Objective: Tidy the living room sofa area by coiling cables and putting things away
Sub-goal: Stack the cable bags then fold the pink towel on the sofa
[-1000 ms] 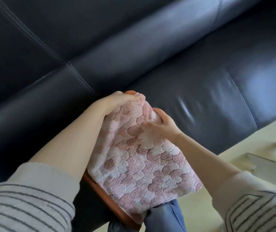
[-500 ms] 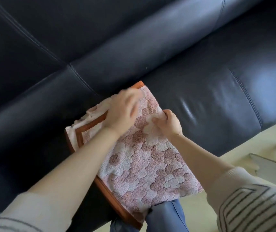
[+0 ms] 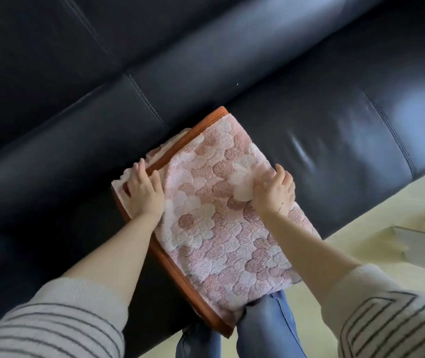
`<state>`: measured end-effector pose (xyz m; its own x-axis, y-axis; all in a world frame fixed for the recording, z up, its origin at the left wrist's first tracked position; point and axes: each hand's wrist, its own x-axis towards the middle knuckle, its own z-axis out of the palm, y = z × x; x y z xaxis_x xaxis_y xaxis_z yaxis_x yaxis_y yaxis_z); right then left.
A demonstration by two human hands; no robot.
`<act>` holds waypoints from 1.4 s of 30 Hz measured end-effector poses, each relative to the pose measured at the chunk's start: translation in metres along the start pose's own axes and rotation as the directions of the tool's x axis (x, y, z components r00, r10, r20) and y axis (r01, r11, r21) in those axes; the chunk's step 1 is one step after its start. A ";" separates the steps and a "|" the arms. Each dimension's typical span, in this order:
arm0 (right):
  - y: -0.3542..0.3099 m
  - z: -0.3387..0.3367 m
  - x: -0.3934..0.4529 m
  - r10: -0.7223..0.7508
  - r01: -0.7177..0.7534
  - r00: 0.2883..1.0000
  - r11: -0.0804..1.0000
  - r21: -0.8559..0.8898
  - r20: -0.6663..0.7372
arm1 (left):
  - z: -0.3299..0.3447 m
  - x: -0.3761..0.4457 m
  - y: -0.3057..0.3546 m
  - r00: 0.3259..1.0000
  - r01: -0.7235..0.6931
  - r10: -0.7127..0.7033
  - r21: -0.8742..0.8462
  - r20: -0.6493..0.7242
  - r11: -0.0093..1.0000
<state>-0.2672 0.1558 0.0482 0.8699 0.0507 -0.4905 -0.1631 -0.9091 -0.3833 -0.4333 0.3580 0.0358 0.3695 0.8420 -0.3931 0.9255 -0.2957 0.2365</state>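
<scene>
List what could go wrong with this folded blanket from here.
1. The pink blanket overhangs the sofa seat's front edge above the knee; it may slide to the floor if released.
2. The left hand presses a layer sticking out past the orange trim; the fold may end up uneven.
3. The right hand bunches the pile, which may leave a wrinkle.

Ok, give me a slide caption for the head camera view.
Both hands, left and right, press a folded pink flowered blanket flat on a black leather sofa.

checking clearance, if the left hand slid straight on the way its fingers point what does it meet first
Probably the blanket's pale folded edge under the left hand's fingertips, then the black sofa backrest; depth is unclear.
</scene>
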 end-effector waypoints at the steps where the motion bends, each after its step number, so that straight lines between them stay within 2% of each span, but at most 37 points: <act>1: 0.005 -0.001 -0.014 0.017 -0.015 0.999 0.999 0.044 -0.046 | -0.007 -0.002 -0.014 0.998 0.046 -0.048 -0.027 -0.042 0.999; 2: 0.012 0.000 -0.026 -0.013 0.018 0.996 0.998 0.057 -0.087 | -0.011 -0.002 -0.027 0.996 0.082 -0.084 -0.038 -0.038 0.996; 3: 0.020 0.003 -0.046 -0.100 0.103 0.990 0.994 0.025 -0.101 | -0.014 -0.003 -0.041 0.996 0.085 -0.085 -0.036 0.002 0.996; 4: 0.025 0.008 -0.064 -0.232 0.230 0.971 0.973 -0.034 -0.055 | -0.017 -0.001 -0.049 0.998 0.051 -0.049 -0.038 0.043 0.998; 6: 0.030 0.026 -0.101 -0.471 0.499 0.862 0.854 -0.149 0.187 | -0.023 0.004 -0.054 0.996 -0.006 0.017 -0.118 0.084 0.993; 7: 0.032 0.039 -0.119 -0.507 0.569 0.809 0.802 -0.181 0.299 | -0.027 0.006 -0.056 0.997 -0.006 0.020 -0.181 0.077 0.984; 8: 0.033 0.053 -0.132 -0.492 0.585 0.786 0.788 -0.193 0.375 | -0.030 0.010 -0.059 0.998 0.028 -0.015 -0.244 0.054 0.969; 9: 0.033 0.063 -0.142 -0.448 0.553 0.797 0.811 -0.189 0.406 | -0.034 0.015 -0.061 0.996 0.083 -0.074 -0.302 0.041 0.950; 12: 0.030 0.078 -0.153 -0.360 0.463 0.832 0.869 -0.172 0.422 | -0.043 0.020 -0.074 0.978 0.204 -0.197 -0.433 0.063 0.878; 16: 0.036 0.056 -0.144 -0.417 0.490 0.804 0.868 -0.075 0.424 | -0.038 -0.010 -0.072 0.939 0.307 -0.335 -0.641 0.082 0.703; 18: 0.052 0.040 -0.142 -0.396 0.422 0.865 0.907 -0.020 0.308 | -0.024 -0.051 -0.068 0.901 0.401 -0.392 -0.703 0.187 0.588; 20: 0.072 0.027 -0.142 -0.294 0.299 0.940 0.954 0.001 0.171 | -0.003 -0.096 -0.064 0.872 0.469 -0.394 -0.728 0.291 0.500; 22: 0.088 0.019 -0.148 -0.202 0.201 0.971 0.979 0.022 0.125 | 0.016 -0.135 -0.061 0.834 0.528 -0.413 -0.747 0.366 0.404; 24: 0.103 0.018 -0.153 -0.084 0.080 0.991 0.996 0.040 0.107 | 0.027 -0.166 -0.053 0.741 0.639 -0.470 -0.718 0.479 0.277; 26: 0.119 0.020 -0.153 0.123 -0.130 0.991 0.979 0.158 0.056 | 0.041 -0.191 -0.051 0.665 0.716 -0.492 -0.668 0.563 0.203; 27: 0.123 0.019 -0.154 0.252 -0.258 0.966 0.936 0.238 0.055 | 0.047 -0.203 -0.050 0.655 0.737 -0.456 -0.643 0.603 0.208; 29: 0.136 0.019 -0.154 0.464 -0.505 0.863 0.791 0.345 0.199 | 0.059 -0.221 -0.052 0.651 0.754 -0.382 -0.617 0.656 0.227; 31: 0.148 0.016 -0.154 0.555 -0.669 0.742 0.656 0.350 0.377 | 0.066 -0.236 -0.053 0.619 0.780 -0.368 -0.597 0.694 0.187; 32: 0.155 0.016 -0.154 0.572 -0.708 0.701 0.629 0.321 0.426 | 0.067 -0.241 -0.054 0.613 0.787 -0.370 -0.581 0.698 0.207; 34: 0.165 0.012 -0.157 0.571 -0.747 0.636 0.624 0.229 0.519 | 0.070 -0.251 -0.056 0.615 0.789 -0.342 -0.557 0.710 0.262; 36: 0.169 0.001 -0.158 0.505 -0.749 0.599 0.627 0.213 0.621 | 0.069 -0.260 -0.058 0.623 0.781 -0.298 -0.562 0.723 0.271; 38: 0.176 -0.009 -0.153 0.451 -0.802 0.533 0.538 0.258 0.716 | 0.067 -0.267 -0.058 0.626 0.780 -0.260 -0.588 0.735 0.214; 39: 0.178 -0.015 -0.155 0.438 -0.838 0.501 0.460 0.293 0.746 | 0.063 -0.270 -0.055 0.625 0.781 -0.256 -0.596 0.738 0.188; 40: 0.181 -0.021 -0.157 0.405 -0.851 0.498 0.399 0.342 0.767 | 0.058 -0.273 -0.052 0.618 0.786 -0.256 -0.596 0.743 0.166; 42: 0.184 -0.032 -0.157 0.307 -0.842 0.533 0.282 0.460 0.788 | 0.049 -0.278 -0.046 0.580 0.814 -0.222 -0.566 0.784 0.128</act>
<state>-0.4192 -0.0326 0.0799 0.0470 0.0739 -0.9962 -0.9926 -0.1087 -0.0549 -0.5748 0.1155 0.0912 0.0737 0.2005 -0.9769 0.3721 0.9033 0.2135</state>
